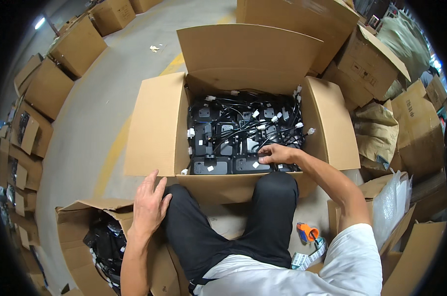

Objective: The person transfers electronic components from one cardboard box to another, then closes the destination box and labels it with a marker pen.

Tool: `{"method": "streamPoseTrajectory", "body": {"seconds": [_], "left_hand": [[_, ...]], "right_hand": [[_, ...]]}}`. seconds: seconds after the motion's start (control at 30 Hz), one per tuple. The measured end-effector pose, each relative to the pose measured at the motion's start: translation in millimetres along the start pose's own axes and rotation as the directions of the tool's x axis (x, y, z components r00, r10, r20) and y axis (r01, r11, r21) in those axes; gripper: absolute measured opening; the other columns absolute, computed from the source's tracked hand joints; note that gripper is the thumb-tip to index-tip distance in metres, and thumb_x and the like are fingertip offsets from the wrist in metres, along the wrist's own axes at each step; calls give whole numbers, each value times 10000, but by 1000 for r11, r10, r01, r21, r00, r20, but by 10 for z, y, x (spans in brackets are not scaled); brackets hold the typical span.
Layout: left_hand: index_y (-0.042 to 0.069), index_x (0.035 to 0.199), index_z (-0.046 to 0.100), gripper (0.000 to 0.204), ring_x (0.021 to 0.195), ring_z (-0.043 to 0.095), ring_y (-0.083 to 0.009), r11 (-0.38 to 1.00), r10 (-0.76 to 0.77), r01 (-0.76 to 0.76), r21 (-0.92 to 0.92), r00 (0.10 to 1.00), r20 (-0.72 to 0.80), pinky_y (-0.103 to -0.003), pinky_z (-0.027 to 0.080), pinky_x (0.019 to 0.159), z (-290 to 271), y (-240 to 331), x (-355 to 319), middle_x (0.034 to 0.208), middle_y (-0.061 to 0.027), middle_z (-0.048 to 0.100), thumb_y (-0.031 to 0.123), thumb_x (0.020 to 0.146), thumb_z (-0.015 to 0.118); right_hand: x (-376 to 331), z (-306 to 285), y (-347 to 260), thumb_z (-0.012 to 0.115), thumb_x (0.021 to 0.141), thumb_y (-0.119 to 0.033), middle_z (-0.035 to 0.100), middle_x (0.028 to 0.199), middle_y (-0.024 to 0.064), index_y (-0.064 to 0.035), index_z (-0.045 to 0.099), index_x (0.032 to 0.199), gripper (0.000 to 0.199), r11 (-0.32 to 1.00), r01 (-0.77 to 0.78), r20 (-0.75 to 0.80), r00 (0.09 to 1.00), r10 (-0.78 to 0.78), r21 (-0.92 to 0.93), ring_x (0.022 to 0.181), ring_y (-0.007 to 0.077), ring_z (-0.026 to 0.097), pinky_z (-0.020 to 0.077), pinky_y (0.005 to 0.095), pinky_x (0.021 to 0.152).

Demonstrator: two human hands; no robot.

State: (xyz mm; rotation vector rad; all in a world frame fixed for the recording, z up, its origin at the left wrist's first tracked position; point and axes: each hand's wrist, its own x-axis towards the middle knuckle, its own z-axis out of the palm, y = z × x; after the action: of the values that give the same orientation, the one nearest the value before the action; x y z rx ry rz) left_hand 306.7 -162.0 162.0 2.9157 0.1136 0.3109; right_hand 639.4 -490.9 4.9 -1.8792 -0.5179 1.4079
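Black plastic, flat and oblong: the unit [243,166] nearest my right hand [280,155] lies in the front row of the open cardboard box [218,187], in the middle of that row, with a small white label [255,165] on its top. Its long axis runs left to right, along the box's near wall, while my forearm comes in slantwise from the lower right. So my fingertips meet it over its right end, and most of its length stretches away to their left. My right hand is partly curled, thumb toward me, fingers bent downward; I cannot tell whether they grip the unit, merely touch it or have hold of a lead. Just beyond them, white-plugged leads [261,127] tangle over the rows behind.

My left hand [148,203] is much the farther one. It is open and holds nothing, fingers spread, outside the box beside my left knee [184,197]; whether it touches the trouser cloth I can't say. Another unit [201,166] lies in the same front row, left of the first, nearer that hand's side.
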Motion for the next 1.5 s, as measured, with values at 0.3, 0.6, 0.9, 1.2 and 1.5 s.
{"method": "streamPoseTrajectory", "body": {"seconds": [0.3,0.6,0.9,1.2,1.5], "left_hand": [[-19,1232,602,478,1234,543,-377,998,-5,5,-65,1000,4,-443,462,1003,-123,40,92,1362,-222,531,78,795,770],[-11,1190,628,446,1175,587,-367,992,-53,39,-124,993,-109,-440,482,971,-262,-13,-70,1301,-203,583,76,781,781],[-51,1109,674,291,926,700,-277,633,-774,631,-449,498,-392,-351,541,852,-728,-1474,-1665,1051,-206,704,130,883,705],[-57,1120,681,430,950,716,-349,416,-907,807,-420,401,-128,-407,552,862,746,-1890,-2264,1009,-230,724,290,867,716],[-80,1211,625,656,1095,672,-365,-53,-987,880,-471,24,157,-409,519,969,1325,-2692,-1917,1150,-285,683,397,772,726]], "right_hand": [[-107,46,55,879,709,-520,632,1206,277,71,520,1297,908,908,-76,-165,986,8,-411,1136,388,615,497,420,967],[22,128,111,869,686,-573,639,1171,285,64,514,1225,907,776,-28,-180,977,-111,-630,1101,405,624,502,449,917],[-261,-33,6,816,815,-293,705,926,213,92,492,1353,737,765,-79,-351,915,-198,-639,812,276,681,540,386,738],[-196,0,-60,764,848,-215,662,748,126,62,625,1173,449,652,-36,-295,910,-292,-757,676,200,630,514,363,629],[-192,363,-161,755,842,-198,703,830,165,42,682,1083,348,729,-17,-289,924,-249,-684,731,246,655,523,378,686]]}}
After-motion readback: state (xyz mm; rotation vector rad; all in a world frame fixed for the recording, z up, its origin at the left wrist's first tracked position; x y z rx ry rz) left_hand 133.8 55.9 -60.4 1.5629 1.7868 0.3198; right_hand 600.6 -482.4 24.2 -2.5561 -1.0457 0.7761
